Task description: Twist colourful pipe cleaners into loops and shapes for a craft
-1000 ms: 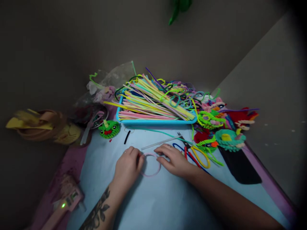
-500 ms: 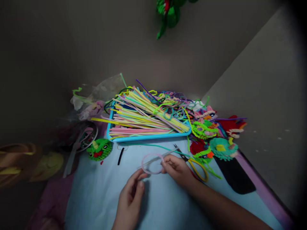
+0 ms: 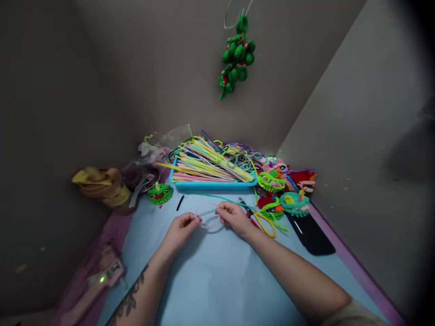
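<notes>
A pale pink pipe cleaner [image 3: 210,227], bent into a ring, is stretched between my two hands above the blue cloth. My left hand [image 3: 182,228] pinches its left side between thumb and fingers. On the opposite side, my right hand [image 3: 235,218] is closed on the ring with its fingertips. A thin pale stick [image 3: 206,212] shows between the hands, behind the ring; I cannot tell if either hand touches it. Just right of my right hand lie pliers [image 3: 249,211] and yellow-handled scissors [image 3: 267,224].
A blue tray [image 3: 214,186] heaped with pipe cleaners stands at the back. A green pipe-cleaner head [image 3: 160,194] and short black piece [image 3: 180,203] lie left. Several colourful figures [image 3: 295,203] and a black phone-like slab [image 3: 311,235] lie right. A pink glue gun [image 3: 110,269] rests front left.
My left hand, earlier just below the ring with fingers apart, now pinches its left side. The camera view has tilted up, showing more of the hanging green cluster and the glue gun.
</notes>
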`<state>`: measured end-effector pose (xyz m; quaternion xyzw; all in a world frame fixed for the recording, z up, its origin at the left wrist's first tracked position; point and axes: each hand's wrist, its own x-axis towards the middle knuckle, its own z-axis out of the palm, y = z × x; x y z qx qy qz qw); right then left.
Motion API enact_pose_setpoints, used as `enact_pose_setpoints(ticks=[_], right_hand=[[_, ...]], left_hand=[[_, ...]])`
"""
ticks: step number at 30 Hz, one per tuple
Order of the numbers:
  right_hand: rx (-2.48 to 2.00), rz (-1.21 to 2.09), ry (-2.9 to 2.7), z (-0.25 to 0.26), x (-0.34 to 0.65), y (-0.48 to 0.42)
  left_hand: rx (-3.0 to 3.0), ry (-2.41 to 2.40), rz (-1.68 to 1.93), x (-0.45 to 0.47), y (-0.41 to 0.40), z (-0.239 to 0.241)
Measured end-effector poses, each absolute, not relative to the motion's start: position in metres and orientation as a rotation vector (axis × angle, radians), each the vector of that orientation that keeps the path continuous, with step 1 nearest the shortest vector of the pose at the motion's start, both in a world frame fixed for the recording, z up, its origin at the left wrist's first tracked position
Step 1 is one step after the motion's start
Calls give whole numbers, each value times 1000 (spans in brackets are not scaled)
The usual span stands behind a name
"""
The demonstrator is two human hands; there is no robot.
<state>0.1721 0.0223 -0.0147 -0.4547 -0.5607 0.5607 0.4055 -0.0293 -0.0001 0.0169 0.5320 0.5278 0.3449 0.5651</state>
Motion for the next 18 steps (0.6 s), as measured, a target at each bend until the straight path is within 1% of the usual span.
enact_pose_setpoints(ticks=[2, 6, 10, 12, 18], right_hand=[[-1132, 1447, -1464, -14, 174, 22], [-1069, 1501, -1604, -8, 177, 17], [-995, 1522, -1724, -5, 173, 12], [-978, 1499, -1734, -6, 168, 12], [-1006, 1365, -1664, -13, 162, 17]], left_hand=[[1314, 1229, 781, -34, 0, 18], [1438, 1286, 926, -34, -3, 21], [1703, 1199, 815, -26, -8, 20], [1692, 1195, 808, -22, -10, 16], [1531, 1302, 957, -20, -9, 9]])
